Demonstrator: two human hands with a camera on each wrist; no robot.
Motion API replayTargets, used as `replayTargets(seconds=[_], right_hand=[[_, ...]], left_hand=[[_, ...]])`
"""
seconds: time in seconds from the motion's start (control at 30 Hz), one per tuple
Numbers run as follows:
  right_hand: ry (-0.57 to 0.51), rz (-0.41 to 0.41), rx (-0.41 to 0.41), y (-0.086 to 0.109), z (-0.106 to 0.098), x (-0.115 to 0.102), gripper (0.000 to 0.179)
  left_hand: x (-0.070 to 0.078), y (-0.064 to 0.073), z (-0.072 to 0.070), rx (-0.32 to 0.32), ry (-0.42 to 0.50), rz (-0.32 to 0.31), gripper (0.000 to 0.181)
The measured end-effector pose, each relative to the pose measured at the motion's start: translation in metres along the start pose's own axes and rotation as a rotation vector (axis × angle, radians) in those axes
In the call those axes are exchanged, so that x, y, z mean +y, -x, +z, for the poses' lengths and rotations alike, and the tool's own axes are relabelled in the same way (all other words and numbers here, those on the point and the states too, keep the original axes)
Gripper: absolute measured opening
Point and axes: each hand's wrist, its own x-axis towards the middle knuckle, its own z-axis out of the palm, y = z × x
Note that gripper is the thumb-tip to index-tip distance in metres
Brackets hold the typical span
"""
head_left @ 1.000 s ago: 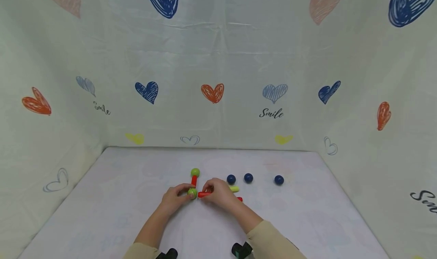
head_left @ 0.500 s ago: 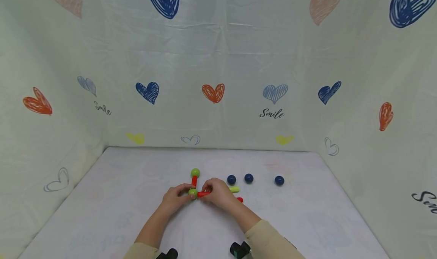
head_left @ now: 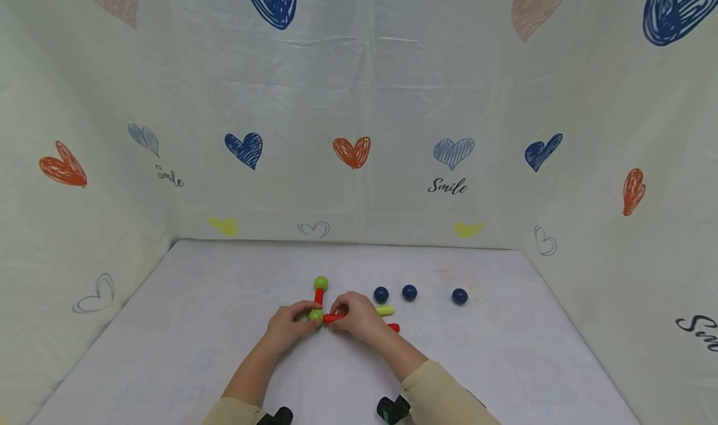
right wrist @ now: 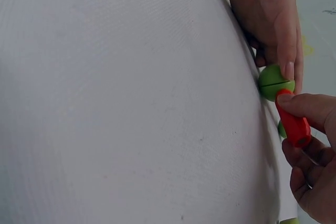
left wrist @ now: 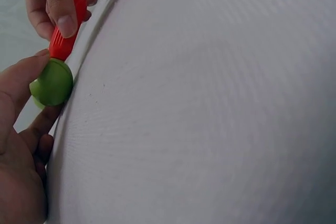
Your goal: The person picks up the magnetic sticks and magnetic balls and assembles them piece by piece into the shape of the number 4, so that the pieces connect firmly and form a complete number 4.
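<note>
My left hand (head_left: 288, 326) pinches a green ball (left wrist: 52, 83) between thumb and fingers, low on the table. A slit runs across this ball in the right wrist view. In my right hand (head_left: 359, 318) is a short red rod (right wrist: 294, 123), gripped between thumb and fingers, its tip right against the ball's right side. From the same ball a second red rod (head_left: 318, 296) stretches away to another green ball (head_left: 321, 283) at its far end. My left fingers partly cover the near end of that rod.
Three dark blue balls (head_left: 409, 293) lie in a loose row to the right. Just beyond my right hand are a yellow-green rod (head_left: 385, 311) and another red rod (head_left: 394, 328), both partly hidden by it. A heart-printed curtain (head_left: 359, 194) hangs behind the white table (head_left: 224, 275).
The red rod in my right hand has shifted slightly left, closing the small gap to the green ball. My left hand keeps its hold on the ball.
</note>
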Motion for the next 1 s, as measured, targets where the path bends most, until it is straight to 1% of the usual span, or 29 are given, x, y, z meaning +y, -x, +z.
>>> replayTargets(seconds=[0.2, 0.4, 0.77, 0.9, 1.0], right_hand=[[-0.015, -0.004, -0.004, 0.000, 0.001, 0.001, 0.018], [-0.029, 0.016, -0.013, 0.002, 0.001, 0.003, 0.017], [-0.018, 0.016, -0.011, 0.010, -0.013, 0.008, 0.019], [-0.007, 0.009, 0.001, 0.012, -0.019, 0.009, 0.019], [-0.006, 0.012, 0.007, 0.014, -0.023, 0.012, 0.019]], left_hand=[[-0.002, -0.002, 0.005, -0.001, -0.034, -0.003, 0.026], [-0.004, -0.002, 0.006, -0.005, -0.038, 0.007, 0.025], [-0.003, -0.001, 0.005, -0.014, -0.047, 0.023, 0.025], [-0.002, -0.001, 0.006, -0.020, -0.059, 0.002, 0.025], [-0.001, -0.001, 0.006, -0.022, -0.059, -0.026, 0.025]])
